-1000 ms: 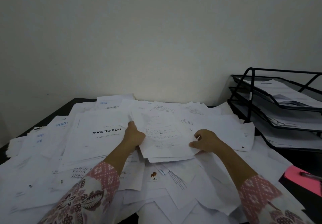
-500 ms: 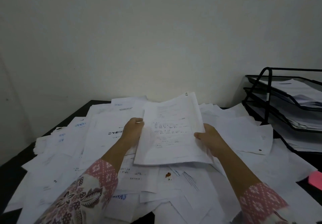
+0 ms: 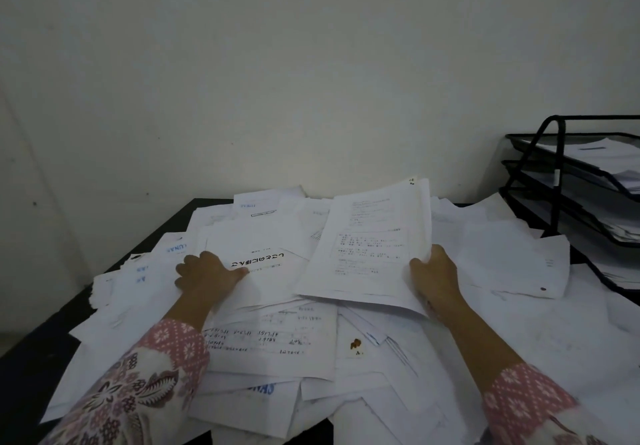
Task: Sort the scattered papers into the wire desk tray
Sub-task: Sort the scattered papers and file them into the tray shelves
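Note:
A thin stack of printed sheets (image 3: 370,247) is tilted up off the pile, and my right hand (image 3: 434,276) grips its right edge. My left hand (image 3: 204,276) lies to the left on a sheet with a bold black heading (image 3: 258,261), thumb and fingers pinching its near edge. Scattered white papers (image 3: 277,337) cover most of the dark desk. The black wire desk tray (image 3: 561,181) with three tiers stands at the far right, each tier holding papers.
The bare dark desk top (image 3: 27,372) shows at the left and along the left edge. A plain wall rises right behind the desk. One sheet near the middle carries a brown stain (image 3: 355,344).
My left hand has let go of the lifted stack and moved left onto the sheet with the bold heading. My right hand alone now holds the stack, shifted a little right.

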